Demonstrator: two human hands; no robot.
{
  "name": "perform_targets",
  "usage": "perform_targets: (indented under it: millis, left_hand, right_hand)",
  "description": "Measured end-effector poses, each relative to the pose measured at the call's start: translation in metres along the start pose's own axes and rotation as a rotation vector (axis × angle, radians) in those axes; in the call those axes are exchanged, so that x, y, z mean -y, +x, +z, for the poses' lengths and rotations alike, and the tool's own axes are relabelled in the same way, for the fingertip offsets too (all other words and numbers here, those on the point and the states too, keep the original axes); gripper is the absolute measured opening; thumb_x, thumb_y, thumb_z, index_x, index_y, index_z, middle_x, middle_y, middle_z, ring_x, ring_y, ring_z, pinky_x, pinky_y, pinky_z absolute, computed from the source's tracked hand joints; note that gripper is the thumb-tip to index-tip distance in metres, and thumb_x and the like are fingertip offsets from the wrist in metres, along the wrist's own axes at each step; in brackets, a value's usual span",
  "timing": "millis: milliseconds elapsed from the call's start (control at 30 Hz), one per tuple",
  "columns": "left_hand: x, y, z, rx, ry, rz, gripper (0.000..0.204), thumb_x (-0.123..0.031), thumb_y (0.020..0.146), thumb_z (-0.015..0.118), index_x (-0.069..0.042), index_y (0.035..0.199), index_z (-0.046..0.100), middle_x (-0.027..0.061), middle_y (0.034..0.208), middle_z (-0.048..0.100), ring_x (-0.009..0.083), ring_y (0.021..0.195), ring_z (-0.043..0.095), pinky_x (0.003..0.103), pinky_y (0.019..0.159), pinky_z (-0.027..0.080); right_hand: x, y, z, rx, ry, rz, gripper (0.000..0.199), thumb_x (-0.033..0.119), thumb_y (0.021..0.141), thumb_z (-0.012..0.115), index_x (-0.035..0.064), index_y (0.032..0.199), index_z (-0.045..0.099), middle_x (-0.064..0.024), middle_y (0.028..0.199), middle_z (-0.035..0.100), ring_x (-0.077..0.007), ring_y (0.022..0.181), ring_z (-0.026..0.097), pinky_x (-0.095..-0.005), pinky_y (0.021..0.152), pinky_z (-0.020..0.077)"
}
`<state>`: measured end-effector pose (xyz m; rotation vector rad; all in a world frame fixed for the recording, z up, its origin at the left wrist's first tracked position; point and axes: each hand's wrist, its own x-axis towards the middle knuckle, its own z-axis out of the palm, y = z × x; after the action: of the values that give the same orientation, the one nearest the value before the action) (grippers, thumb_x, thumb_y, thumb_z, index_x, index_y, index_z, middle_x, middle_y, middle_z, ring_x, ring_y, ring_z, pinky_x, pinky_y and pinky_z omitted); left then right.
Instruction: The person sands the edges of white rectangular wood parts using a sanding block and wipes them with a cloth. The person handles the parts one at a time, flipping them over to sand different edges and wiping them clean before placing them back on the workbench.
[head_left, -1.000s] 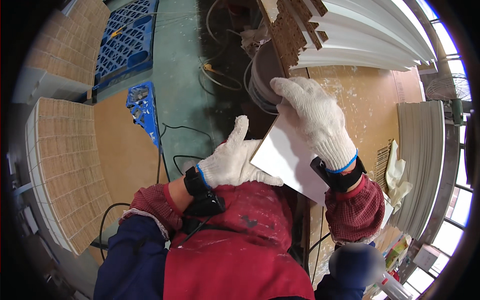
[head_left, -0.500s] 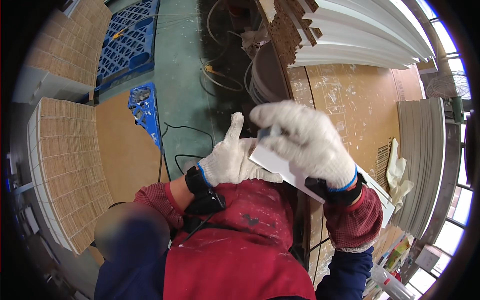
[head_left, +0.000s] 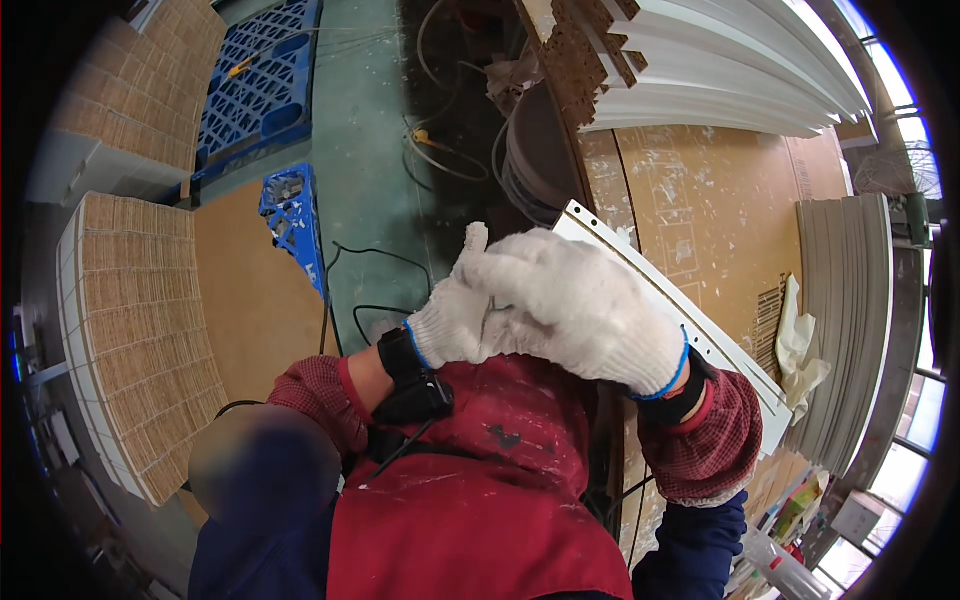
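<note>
My left hand (head_left: 455,318), in a white knitted glove, is in front of my red apron with its thumb stretched upward. Its other fingers are mostly covered by my right hand (head_left: 585,305), gloved the same way. The right fingers curl over the left palm; whatever lies between the two hands is hidden. Just beyond the right hand, a long white board (head_left: 690,325) lies slanted over the bench edge. Small dark holes run along its edge and end.
The brown-topped bench (head_left: 715,185) carries white boards (head_left: 730,60) at the back and a pale stack (head_left: 850,330) at the right. A bucket (head_left: 540,150) stands beside it. On the left are a blue pallet (head_left: 255,85), a stacked load (head_left: 145,340) and a black cable (head_left: 385,255).
My right hand has come down onto the left palm. The white board's end has swung away from the left palm to beyond my right hand, showing its holed edge.
</note>
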<state>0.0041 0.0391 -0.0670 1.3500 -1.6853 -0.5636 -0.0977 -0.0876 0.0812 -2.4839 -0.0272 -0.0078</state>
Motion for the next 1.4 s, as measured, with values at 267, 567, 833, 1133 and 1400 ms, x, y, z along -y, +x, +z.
perform_targets:
  millis: [267,567,833,1133,1400]
  left_hand:
    - [0.009,-0.005,0.006,0.031,0.339,0.117,0.049,-0.044,0.091,0.049,-0.016,0.131,0.053,0.0065,0.135,0.052,0.0301,0.129,0.044,0.058,0.116,0.009]
    - [0.016,-0.011,0.013,0.022,-0.185,-0.122,0.064,-0.030,0.085,0.069,-0.010,0.138,0.041,0.0084,0.129,0.053,0.0278,0.123,0.046,0.045,0.111,0.028]
    - [-0.014,0.024,-0.006,0.100,-1.934,-0.858,0.107,-0.083,0.083,0.023,0.006,0.141,0.032,0.0230,0.140,0.045,0.0391,0.123,0.051,0.057,0.101,0.043]
    - [0.019,0.027,-0.022,0.109,-1.055,-0.697,0.053,-0.039,0.100,0.047,0.003,0.132,0.046,0.0117,0.117,0.062,0.0203,0.103,0.062,0.032,0.081,0.052]
    - [0.006,0.050,-0.038,-0.140,0.414,0.136,0.065,-0.008,0.077,0.073,-0.004,0.136,0.045,0.0216,0.141,0.045,0.0422,0.129,0.045,0.046,0.104,0.041]
  right_hand:
    - [-0.001,-0.001,-0.006,-0.076,-0.097,-0.016,0.029,0.009,0.071,0.065,0.0053,0.097,0.054,-0.0143,0.095,0.057,-0.0320,0.090,0.059,-0.0380,0.071,0.0523]
    - [0.019,0.007,0.008,0.217,-0.262,0.023,0.048,0.010,0.070,0.067,0.0050,0.116,0.055,-0.0122,0.099,0.061,-0.0322,0.090,0.060,-0.0379,0.078,0.0516]
    - [0.004,-0.047,-0.026,-0.318,0.079,0.150,0.040,0.009,0.073,0.070,0.0037,0.111,0.060,-0.0129,0.093,0.060,-0.0272,0.087,0.061,-0.0351,0.072,0.0500]
    - [0.027,-0.221,0.018,-1.256,0.818,0.790,0.031,0.011,0.084,0.063,-0.0021,0.112,0.059,-0.0111,0.094,0.064,-0.0158,0.080,0.063,-0.0277,0.067,0.0538]
    - [0.079,-0.290,0.091,-1.830,0.871,0.845,0.043,0.032,0.091,0.062,-0.0032,0.113,0.054,-0.0097,0.087,0.063,-0.0126,0.065,0.058,-0.0222,0.052,0.0478]
